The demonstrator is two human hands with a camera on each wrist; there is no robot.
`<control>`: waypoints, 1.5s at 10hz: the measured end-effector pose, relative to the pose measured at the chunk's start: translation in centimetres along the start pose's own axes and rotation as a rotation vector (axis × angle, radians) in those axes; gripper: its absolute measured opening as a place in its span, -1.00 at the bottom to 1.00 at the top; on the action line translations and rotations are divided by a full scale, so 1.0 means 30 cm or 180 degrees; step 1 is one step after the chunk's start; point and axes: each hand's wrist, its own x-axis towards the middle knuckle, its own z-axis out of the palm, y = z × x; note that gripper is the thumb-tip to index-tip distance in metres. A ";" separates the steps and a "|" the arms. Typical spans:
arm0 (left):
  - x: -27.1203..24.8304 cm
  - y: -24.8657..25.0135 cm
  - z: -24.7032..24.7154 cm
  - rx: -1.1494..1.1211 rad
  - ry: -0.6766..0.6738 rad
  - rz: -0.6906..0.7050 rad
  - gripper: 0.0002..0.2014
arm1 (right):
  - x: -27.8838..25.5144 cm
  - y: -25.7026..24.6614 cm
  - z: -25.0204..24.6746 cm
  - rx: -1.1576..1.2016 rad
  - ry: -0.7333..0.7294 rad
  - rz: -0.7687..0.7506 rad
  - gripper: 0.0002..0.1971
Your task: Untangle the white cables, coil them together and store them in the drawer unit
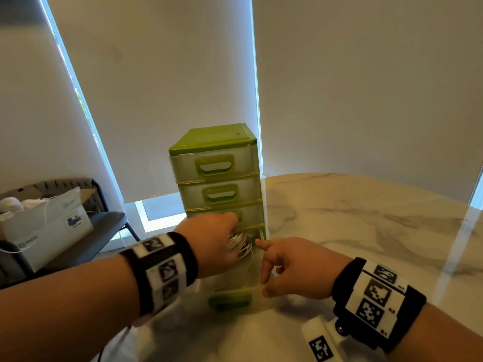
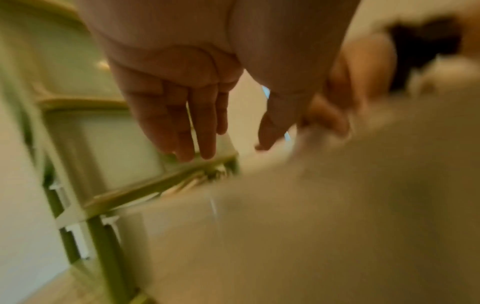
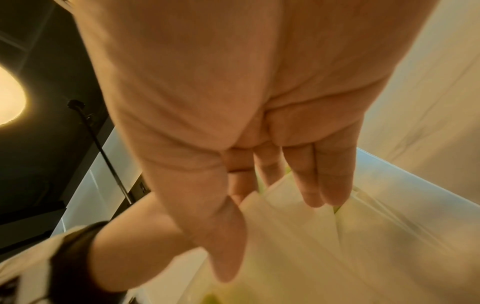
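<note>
A green and translucent drawer unit (image 1: 218, 176) stands upright at the far left edge of a marble-patterned table (image 1: 366, 218), its two upper drawers pushed in, each with a green handle framing a blank white label slot. The bottom drawer (image 1: 232, 291) is pulled out toward the near side, its green handle blurred. The white cables (image 1: 240, 244) sit as a loose coil at the mouth of that open drawer, just under the third drawer's front. The left hand (image 1: 214, 241) reaches in over the coil; in the left wrist view its fingers (image 2: 182, 123) are nearly straight and point down at the drawer frame, and whether they touch the cables cannot be told because of the blur. The right hand (image 1: 290, 267) is at the right side of the pulled-out drawer with fingers extended and loosely spread; the right wrist view shows its fingers (image 3: 311, 174) straight against the translucent drawer wall, curled round nothing. Both wrists carry black bands (image 1: 376, 301) with black-and-white square marker tags. To the far left a dark chair (image 1: 104, 226) holds a white cardboard box (image 1: 47, 231) bearing a sticker and small printed text, both too blurred to read. Pale roller blinds (image 1: 366, 87) cover the windows behind.
</note>
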 end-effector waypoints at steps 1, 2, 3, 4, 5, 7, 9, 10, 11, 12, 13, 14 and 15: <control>-0.064 -0.111 -0.038 -0.0828 0.0020 -0.0402 -0.59 | -0.003 0.009 -0.009 0.0528 0.0029 0.0070 -0.59; -0.124 -0.243 -0.024 -0.1486 -0.0669 -0.0874 -0.03 | 0.008 0.029 -0.027 0.0740 0.0234 0.0237 0.02; -0.166 -0.314 0.028 -0.1906 -0.1452 -0.0661 0.39 | 0.061 0.067 -0.033 0.0760 0.0330 0.0394 0.59; -0.151 -0.332 0.069 -0.1852 -0.1506 -0.0553 0.60 | 0.128 0.085 -0.005 0.1400 -0.0075 0.0333 0.74; -0.110 -0.321 0.090 -0.2048 -0.1259 -0.0200 0.54 | 0.171 0.120 0.027 0.1732 -0.0436 0.0030 0.70; -0.043 -0.344 0.130 -0.2490 -0.1136 0.0050 0.39 | 0.180 0.132 -0.048 0.1076 -0.0750 0.0271 0.53; 0.005 -0.388 0.136 -0.2751 -0.0917 -0.0534 0.26 | 0.216 0.139 -0.034 0.0855 0.0315 0.0295 0.15; 0.025 -0.384 0.140 -0.2876 -0.0671 -0.0795 0.10 | 0.239 0.142 -0.027 0.1060 0.0765 0.0430 -0.10; 0.044 -0.355 0.155 -0.2511 -0.0265 -0.0910 -0.26 | 0.276 0.130 -0.013 0.0775 0.1228 0.0617 -0.40; 0.065 -0.334 0.173 -0.2084 0.0040 -0.1042 -0.41 | 0.295 0.118 0.002 0.0669 0.1537 0.0676 -0.54; 0.059 -0.318 0.178 -0.1872 0.0054 -0.1171 -0.40 | 0.275 0.106 0.016 0.0888 0.1531 0.0767 -0.51; 0.030 -0.292 0.162 -0.1862 -0.0015 -0.1284 -0.26 | 0.209 0.110 0.016 0.1449 0.1332 0.0875 -0.39; -0.032 -0.296 0.110 -0.1876 -0.0006 -0.1300 -0.13 | 0.072 0.098 -0.019 0.1158 0.1203 0.0885 -0.46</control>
